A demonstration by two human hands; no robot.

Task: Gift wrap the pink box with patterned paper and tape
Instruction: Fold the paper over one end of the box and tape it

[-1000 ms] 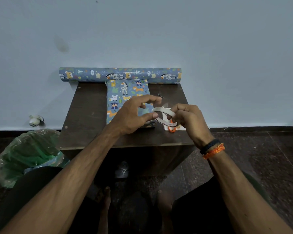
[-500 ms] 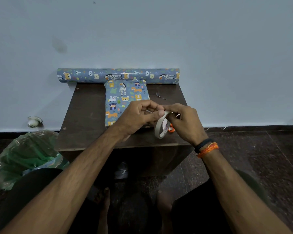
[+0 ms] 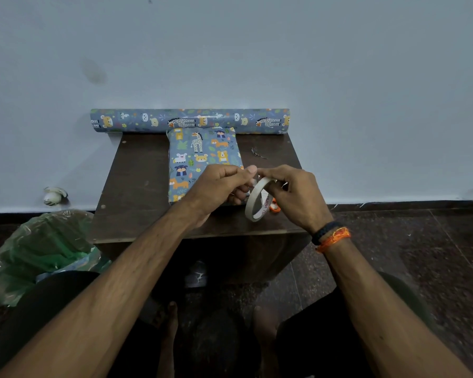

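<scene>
- The wrapped box is lying flat on the dark brown wooden table, a slim rectangular shape already covered in glossy blue-grey paper printed with cartoon giraffes, lions and bears; its far end is almost touching the paper roll.
- The wrapping paper roll, a long smooth cylinder in the same animal print, is lying across the table's far edge against the pale wall, overhanging the table on the left.
- The tape roll, a thin cream-coloured ring with red lettering on its white inner face, is being held on edge above the table's front right part, just right of the box's near corner.
- The right hand is gripping the ring from above, fingers curled over its top rim.
- The left hand is hovering over the box's near right corner, thumb and forefinger pressed together in a pinch at the ring's top; the tape end itself is too small to make out.
- A black braided band and an orange thread bracelet are sitting on the right wrist.
- Something small and orange is peeking out on the table behind the ring; its shape is unclear.
- A crinkly translucent green bag is lining a bin on the floor, left of the table.
</scene>
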